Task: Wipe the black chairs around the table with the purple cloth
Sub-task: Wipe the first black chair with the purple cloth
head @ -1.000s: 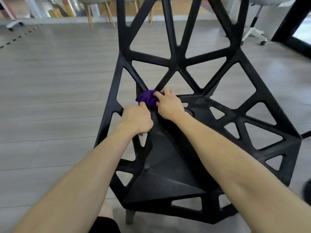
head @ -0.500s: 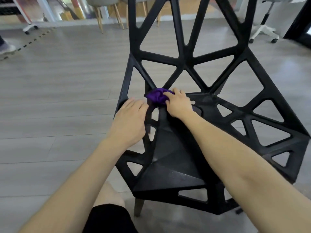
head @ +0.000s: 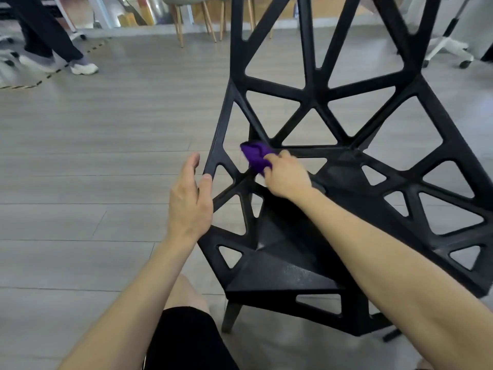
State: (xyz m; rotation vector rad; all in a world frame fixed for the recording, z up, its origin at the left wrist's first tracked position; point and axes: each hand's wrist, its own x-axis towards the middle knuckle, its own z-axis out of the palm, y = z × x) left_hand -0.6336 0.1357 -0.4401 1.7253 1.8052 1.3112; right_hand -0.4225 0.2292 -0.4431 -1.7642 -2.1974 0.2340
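Right fingers: curled down over the purple cloth, bunching it into a wad. The right hand presses that wad against the black chair, at the far left corner of the seat, where the seat struts meet the base of the backrest. Most of the cloth sticks out on the far left side of the knuckles.

Left fingers: straight and held together, pointing away from the person, holding nothing. The thumb stands apart from them, its tip right at the chair's left edge strut. Contact is probable, but from this angle I cannot tell for sure. The left hand sits just left of the seat, edge-on, palm turned toward the chair.

Both forearms are bare and reach in from the near side. A knee and black shorts show between them at the near edge.

Chair: an open lattice of triangular cutouts, with a solid faceted seat centre. It stands upright on a grey plank floor.

Far left: another person's dark trouser legs and white shoes. Far centre: wooden chair legs. Far right: a white wheeled chair base.
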